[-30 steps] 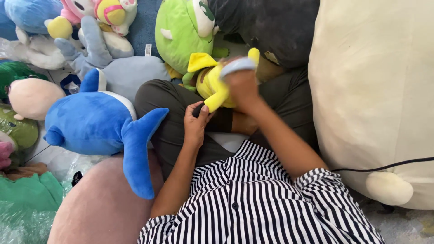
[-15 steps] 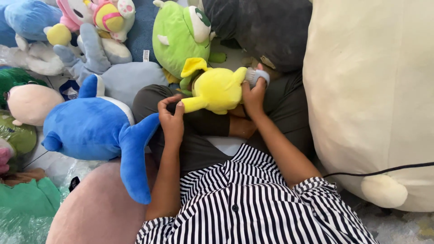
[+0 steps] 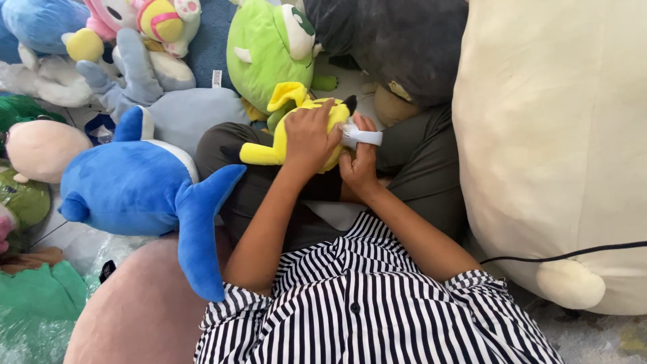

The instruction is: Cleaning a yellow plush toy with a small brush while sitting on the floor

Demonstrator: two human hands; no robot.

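Fuzzy yellow plush toy [image 3: 291, 138] under left hand [image 3: 309, 137]; right hand [image 3: 358, 167] pinches white tag [image 3: 361, 137].

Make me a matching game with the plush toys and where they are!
Things:
1. yellow plush toy
2. blue whale plush
3. green plush
4. big cream plush

Places:
A. far right side
B. under the left hand, on the lap
C. left of the lap, tail pointing down
D. just above the yellow one

Pairs: 1-B, 2-C, 3-D, 4-A
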